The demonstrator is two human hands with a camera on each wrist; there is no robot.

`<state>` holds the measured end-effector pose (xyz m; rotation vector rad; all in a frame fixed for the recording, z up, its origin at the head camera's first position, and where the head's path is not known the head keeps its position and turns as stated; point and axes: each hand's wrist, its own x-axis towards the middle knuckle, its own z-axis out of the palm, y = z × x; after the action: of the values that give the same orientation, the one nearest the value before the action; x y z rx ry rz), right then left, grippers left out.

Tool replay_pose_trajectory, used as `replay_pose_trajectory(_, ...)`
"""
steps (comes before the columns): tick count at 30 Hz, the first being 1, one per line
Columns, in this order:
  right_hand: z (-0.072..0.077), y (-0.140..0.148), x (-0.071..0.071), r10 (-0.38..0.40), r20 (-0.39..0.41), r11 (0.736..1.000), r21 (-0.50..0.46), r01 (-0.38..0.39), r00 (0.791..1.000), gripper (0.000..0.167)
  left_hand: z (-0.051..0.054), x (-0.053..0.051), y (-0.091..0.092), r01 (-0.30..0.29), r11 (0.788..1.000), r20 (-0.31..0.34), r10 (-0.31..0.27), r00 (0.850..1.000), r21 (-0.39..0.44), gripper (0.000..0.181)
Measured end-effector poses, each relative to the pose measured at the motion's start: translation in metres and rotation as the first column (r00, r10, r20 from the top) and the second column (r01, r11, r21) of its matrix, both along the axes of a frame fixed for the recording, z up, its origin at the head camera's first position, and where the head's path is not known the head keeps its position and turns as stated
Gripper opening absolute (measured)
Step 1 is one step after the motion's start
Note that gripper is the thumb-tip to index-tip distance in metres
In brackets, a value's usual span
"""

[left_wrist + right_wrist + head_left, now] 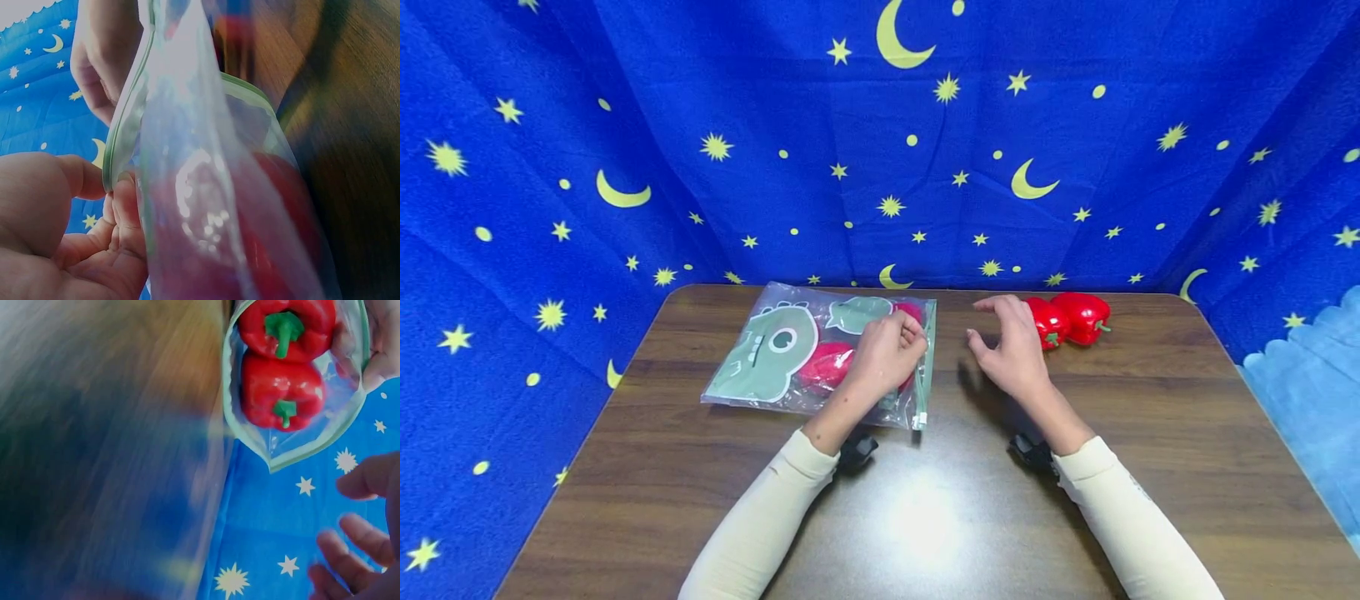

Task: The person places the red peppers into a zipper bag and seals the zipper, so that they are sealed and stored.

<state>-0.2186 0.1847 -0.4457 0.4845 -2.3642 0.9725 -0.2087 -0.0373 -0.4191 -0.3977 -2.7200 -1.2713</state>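
Note:
A clear zip bag (767,292) with a green cartoon print lies on the table's left part. My left hand (887,350) pinches its green-edged mouth between thumb and fingers, as the left wrist view shows. The mouth gapes; inside, two red toy bell peppers, an upper one (256,325) and a lower one (259,387), show their green stems in the right wrist view. My right hand (1015,350) hovers apart from the bag, fingers spread and loosely bent, holding nothing. Just beyond it sit two more red bell peppers, a nearer one (1047,323) partly hidden by the hand and another (1082,317).
The wooden table (1150,467) extends on both sides of the arms. A blue curtain (805,108) with moons and stars hangs behind and at the sides. Light blue cloth (1307,392) lies past the right edge. The zip slider (920,421) sits at the bag's near corner.

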Motion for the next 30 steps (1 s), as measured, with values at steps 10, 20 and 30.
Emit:
replay_pose_trajectory(10,-0.006,0.020,0.002,-0.153,-0.036,0.988,0.017,0.154,0.988,0.063,-0.002,0.000,-0.001,0.000,1.000,-0.016,-0.001,1.000,-0.003,0.005)
replay_pose_trajectory(20,-0.010,0.040,0.006,-0.300,0.078,0.952,0.084,0.293,0.951,0.080,-0.001,-0.001,0.000,0.006,1.000,-0.025,-0.006,1.000,-0.001,0.005)
replay_pose_trajectory(30,-0.008,0.052,0.002,-0.447,0.151,0.882,0.236,0.407,0.882,0.077,-0.001,0.000,0.000,0.001,1.000,-0.022,-0.002,1.000,-0.013,0.005)
